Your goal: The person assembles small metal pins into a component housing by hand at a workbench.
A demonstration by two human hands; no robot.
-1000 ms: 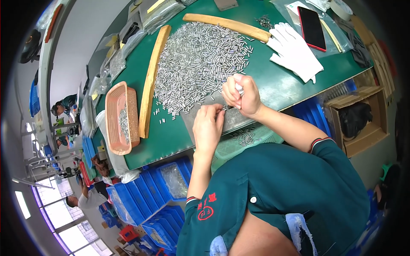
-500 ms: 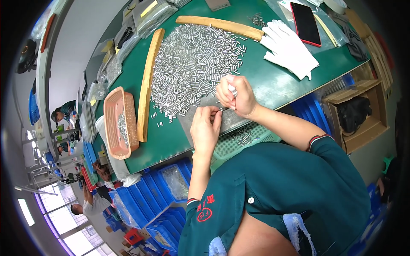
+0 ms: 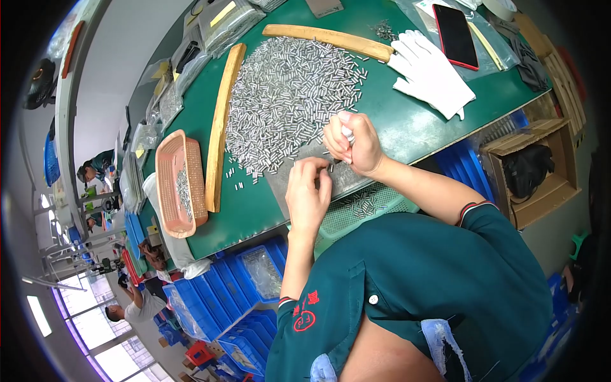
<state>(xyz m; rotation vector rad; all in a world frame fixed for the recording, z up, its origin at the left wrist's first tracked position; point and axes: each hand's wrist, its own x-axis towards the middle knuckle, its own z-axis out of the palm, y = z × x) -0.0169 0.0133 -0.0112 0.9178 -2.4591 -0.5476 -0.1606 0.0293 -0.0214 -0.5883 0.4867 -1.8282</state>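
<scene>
A large heap of short silver metal pins [image 3: 289, 102] lies on the green table. At the near table edge is a grey metal plate [image 3: 280, 191]. Over this plate, my right hand [image 3: 358, 143] is a fist around a white, rounded-ended tool [image 3: 347, 134]; its dark tip points down to the left, and the rest is hidden in my palm. Just left of that tip is my left hand [image 3: 307, 194], its thumb and index finger slightly apart, with no pin plainly visible between them. Below the hands, a green perforated basket [image 3: 398, 202] holds loose pins.
Two wooden strips [image 3: 224, 127] border the heap. A pink basket [image 3: 167, 191] with pins stands left. A white glove [image 3: 436, 79] and a phone [image 3: 456, 37] lie right. Blue bins [image 3: 207, 296] are below the table; a cardboard box [image 3: 554, 184] stands right. Another person [image 3: 141, 305] is far left.
The thumb and index finger of my left hand have parted from a pinch on a small pin, which no longer shows there. My right hand has hardly moved.
</scene>
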